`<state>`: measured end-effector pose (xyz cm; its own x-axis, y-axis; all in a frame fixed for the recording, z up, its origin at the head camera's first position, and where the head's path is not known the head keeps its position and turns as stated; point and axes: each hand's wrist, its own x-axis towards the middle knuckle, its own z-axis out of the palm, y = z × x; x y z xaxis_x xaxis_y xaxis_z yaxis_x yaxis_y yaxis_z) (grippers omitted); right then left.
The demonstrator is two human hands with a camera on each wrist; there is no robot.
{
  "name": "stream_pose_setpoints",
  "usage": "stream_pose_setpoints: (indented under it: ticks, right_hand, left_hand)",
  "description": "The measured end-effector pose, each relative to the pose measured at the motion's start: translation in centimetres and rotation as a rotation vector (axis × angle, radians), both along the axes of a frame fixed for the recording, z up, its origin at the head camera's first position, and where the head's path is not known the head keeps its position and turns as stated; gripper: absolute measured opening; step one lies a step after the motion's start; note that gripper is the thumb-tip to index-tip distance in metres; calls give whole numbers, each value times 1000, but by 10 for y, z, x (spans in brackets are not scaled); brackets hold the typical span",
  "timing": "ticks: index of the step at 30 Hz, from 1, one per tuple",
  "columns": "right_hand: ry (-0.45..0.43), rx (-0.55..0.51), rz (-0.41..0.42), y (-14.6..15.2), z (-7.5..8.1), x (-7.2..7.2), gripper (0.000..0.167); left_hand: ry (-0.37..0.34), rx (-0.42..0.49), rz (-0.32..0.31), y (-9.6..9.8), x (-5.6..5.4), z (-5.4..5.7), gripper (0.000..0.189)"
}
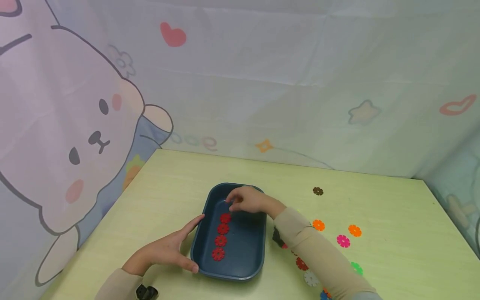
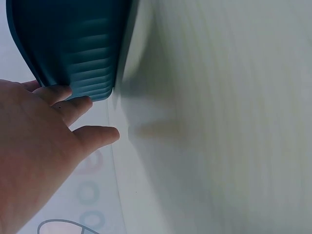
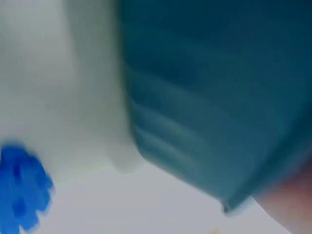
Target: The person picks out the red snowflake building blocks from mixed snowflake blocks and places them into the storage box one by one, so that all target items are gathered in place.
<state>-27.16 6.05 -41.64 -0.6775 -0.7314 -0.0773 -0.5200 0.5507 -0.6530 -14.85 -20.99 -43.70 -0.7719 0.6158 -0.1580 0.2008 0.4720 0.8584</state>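
A dark blue tray (image 1: 243, 250) rests on the table, with several red flower-shaped discs (image 1: 221, 241) in a row along its left part. My left hand (image 1: 165, 252) lies against the tray's left side, thumb and fingers spread wide. In the left wrist view its fingertips touch the wall of the tray (image 2: 92, 53). Over the tray's far part, just beyond the last red disc, is my right hand (image 1: 249, 199). Its fingers are bent, with a gap between finger and thumb and no disc visible there. The right wrist view shows mostly the tray's outer wall (image 3: 195, 112).
To the tray's right lie scattered flower discs: brown (image 1: 318, 191), orange (image 1: 318, 225), pink (image 1: 343, 241), green (image 1: 356, 268) and white (image 1: 311, 278). My right sleeve (image 1: 318, 250) crosses above some of them. A blue disc (image 3: 22, 190) shows in the right wrist view. A printed curtain (image 1: 262, 83) hangs behind the table.
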Motion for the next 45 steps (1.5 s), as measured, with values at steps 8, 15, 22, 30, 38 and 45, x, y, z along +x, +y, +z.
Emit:
stream_pose_setpoints:
  ticks: [8, 15, 22, 30, 38, 45]
  right_hand:
    - [26, -133, 22, 46, 31, 9, 32]
    - [43, -106, -46, 95, 32, 27, 35]
    - [39, -81, -99, 136, 9, 39, 36]
    - [-45, -39, -130, 158, -22, 44, 31]
    - [-77, -4, -113, 158, -35, 46, 30]
    - [-36, 36, -86, 157, -37, 45, 26]
  left_hand:
    - [-17, 10, 9, -1, 1, -1, 121]
    - [-3, 2, 11, -2, 2, 0, 121]
    - [13, -14, 15, -1, 1, -1, 121]
    - [20, -18, 17, -1, 0, -1, 121]
    - [7, -5, 15, -1, 0, -2, 121]
    - [8, -7, 14, -1, -1, -3, 121]
